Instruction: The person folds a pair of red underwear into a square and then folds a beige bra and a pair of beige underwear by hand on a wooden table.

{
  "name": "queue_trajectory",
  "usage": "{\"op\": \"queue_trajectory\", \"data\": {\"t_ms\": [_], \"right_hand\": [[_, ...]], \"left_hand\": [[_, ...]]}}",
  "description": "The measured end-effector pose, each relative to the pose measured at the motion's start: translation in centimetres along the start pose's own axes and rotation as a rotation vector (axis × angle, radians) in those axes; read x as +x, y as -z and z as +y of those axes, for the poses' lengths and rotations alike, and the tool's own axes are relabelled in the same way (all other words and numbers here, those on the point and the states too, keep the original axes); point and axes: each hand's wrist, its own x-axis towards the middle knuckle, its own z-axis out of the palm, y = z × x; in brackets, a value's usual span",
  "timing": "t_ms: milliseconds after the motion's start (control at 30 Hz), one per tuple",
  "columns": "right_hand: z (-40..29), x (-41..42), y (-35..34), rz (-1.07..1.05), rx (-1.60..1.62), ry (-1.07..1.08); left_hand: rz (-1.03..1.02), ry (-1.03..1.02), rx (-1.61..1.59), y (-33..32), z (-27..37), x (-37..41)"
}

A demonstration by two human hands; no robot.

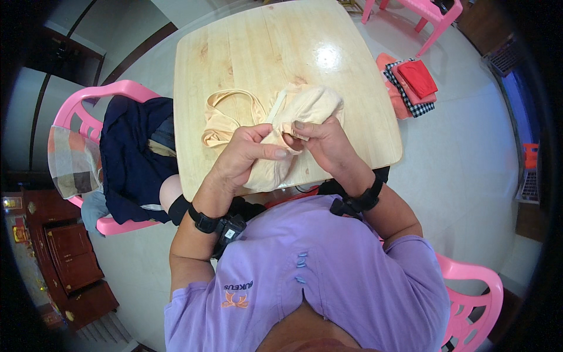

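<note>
A beige bra (308, 105) with padded cups is between my two hands, above the near part of a light wooden table (272, 48). My left hand (250, 152), at the picture's left, pinches its fabric between thumb and fingers. Opposite it, my right hand (327, 143) grips the middle part of the same garment, thumb on top. One cup lies beyond my hands and another hangs below them near the table's edge. A strap loop and folded beige fabric (217, 125) rest on the table to the left. Some fingertips are hidden by the cloth.
Dark blue clothes (132, 154) are heaped on a pink plastic chair (127, 88) at the left, with a checked cloth (72, 163) over its arm. Folded red and checked clothes (415, 83) form a stack beyond the table's right edge. Another pink chair (479, 273) stands at the lower right.
</note>
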Motion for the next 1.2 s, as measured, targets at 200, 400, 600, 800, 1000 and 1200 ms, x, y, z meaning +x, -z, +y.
{"op": "queue_trajectory", "data": {"t_ms": [200, 400, 600, 800, 1000, 1200], "right_hand": [[-0.5, -0.6, 0.5, 0.043, -0.408, 0.026], [-0.7, -1.4, 0.7, -0.096, -0.527, 0.018], [-0.5, -2.4, 0.0, -0.032, -0.687, 0.218], [1.0, -3.7, -0.7, -0.012, -0.656, 0.419], [1.3, -4.1, -0.7, -0.030, -0.621, 0.403], [1.4, -4.1, -0.5, -0.038, -0.529, 0.415]], "left_hand": [[0.088, 0.033, 0.020, 0.1, -0.7, -0.3], [0.083, -0.012, -0.079, 0.1, -1.4, -0.5], [0.086, -0.120, -0.110, 0.1, -2.7, -0.3], [0.155, -0.239, -0.196, -0.7, -3.1, -0.3], [0.150, -0.369, -0.139, -0.8, -3.9, -0.4], [0.188, -0.469, -0.104, -1.5, -4.4, -0.5]]}}
